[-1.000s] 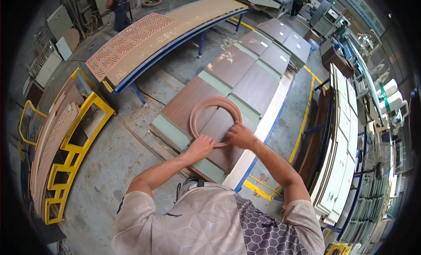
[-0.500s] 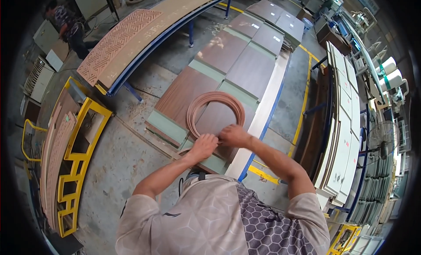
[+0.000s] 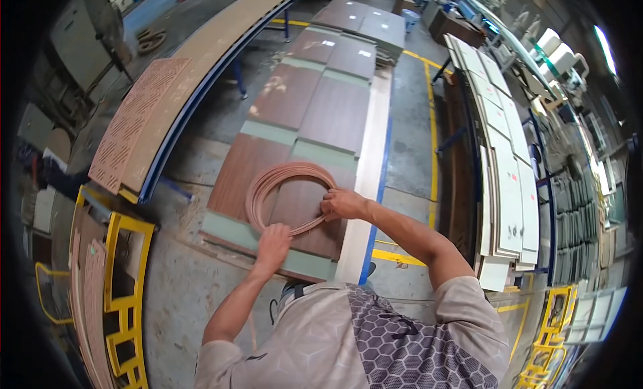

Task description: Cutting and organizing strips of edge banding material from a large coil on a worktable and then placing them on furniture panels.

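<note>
A round coil of reddish-brown strip (image 3: pixel 258 196), which looks like edge banding, is over the brown wood-grain panels (image 3: pixel 284 144) at the near end of the stack. My left hand (image 3: pixel 274 247) is closed on its near edge, fingertips partly hidden. On the coil's right side, my right hand (image 3: pixel 343 204) grips the rim with bent fingers. Whether the coil rests on the panels or is slightly raised, I cannot tell. Pale green panels (image 3: pixel 231 234) show between and below the brown ones.
To the left stands a long blue-framed table (image 3: pixel 201 81) bearing a patterned board (image 3: pixel 144 114). A yellow metal rack (image 3: pixel 137 255) holds boards nearer me. White panels (image 3: pixel 499 121) are stacked on the right, past a yellow floor line (image 3: pixel 433 148). A blue-edged rail (image 3: pixel 383 168) borders my stack.
My hands have moved apart: earlier they met at the coil's near edge, now the right one is on its right side. The whole view has shifted as my head turned.
</note>
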Action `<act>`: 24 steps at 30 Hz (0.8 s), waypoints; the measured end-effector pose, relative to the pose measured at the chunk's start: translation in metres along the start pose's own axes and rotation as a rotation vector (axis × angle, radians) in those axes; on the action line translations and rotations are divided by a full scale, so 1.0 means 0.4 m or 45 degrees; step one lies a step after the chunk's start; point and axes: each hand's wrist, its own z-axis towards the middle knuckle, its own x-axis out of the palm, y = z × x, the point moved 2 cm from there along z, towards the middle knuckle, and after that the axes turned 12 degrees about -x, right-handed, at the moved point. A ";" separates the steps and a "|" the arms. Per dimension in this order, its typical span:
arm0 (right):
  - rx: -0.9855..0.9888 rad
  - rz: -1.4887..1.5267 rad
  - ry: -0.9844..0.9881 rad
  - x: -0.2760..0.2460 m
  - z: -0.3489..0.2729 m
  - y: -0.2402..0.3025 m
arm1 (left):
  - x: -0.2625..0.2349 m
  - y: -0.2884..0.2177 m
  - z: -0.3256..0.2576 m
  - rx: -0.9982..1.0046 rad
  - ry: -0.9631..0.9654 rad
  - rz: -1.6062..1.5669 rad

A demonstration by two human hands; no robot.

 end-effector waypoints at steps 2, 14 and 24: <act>-0.076 -0.117 -0.042 -0.009 -0.004 -0.049 | -0.020 -0.003 0.024 0.123 -0.102 0.059; -0.140 -0.281 -0.174 -0.023 -0.029 -0.055 | -0.045 0.026 0.015 0.168 -0.122 0.026; -0.066 -0.018 -0.040 0.096 0.025 0.014 | 0.015 -0.014 -0.011 0.046 0.233 0.089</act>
